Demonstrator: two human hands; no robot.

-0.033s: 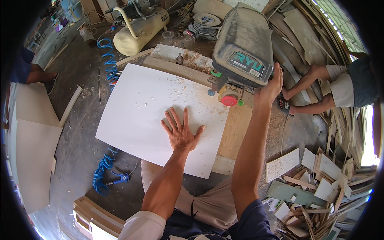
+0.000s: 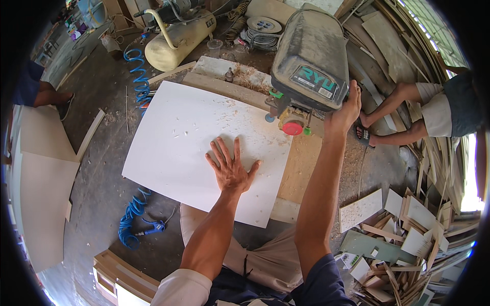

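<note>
My left hand (image 2: 231,167) lies flat on a white board (image 2: 168,127), fingers spread, holding nothing. The board rests on a wooden table (image 2: 298,171) under a bench drill press (image 2: 311,56) with a dusty dark cover. A round red button (image 2: 292,128) sits low on the machine's front. My right hand (image 2: 345,111) is at the right side of the machine's head, its fingers closed together along it. Whatever that hand grips is hidden behind it. Pale shavings lie on the board, and the drill bit is hard to make out.
A cream air compressor (image 2: 178,43) and a cable reel (image 2: 263,26) stand behind. A coiled blue hose (image 2: 131,217) with a blow gun (image 2: 153,226) hangs at left. Offcuts (image 2: 388,245) are heaped at right. Another person's legs (image 2: 400,104) are beyond the machine; someone's leg (image 2: 51,97) shows far left.
</note>
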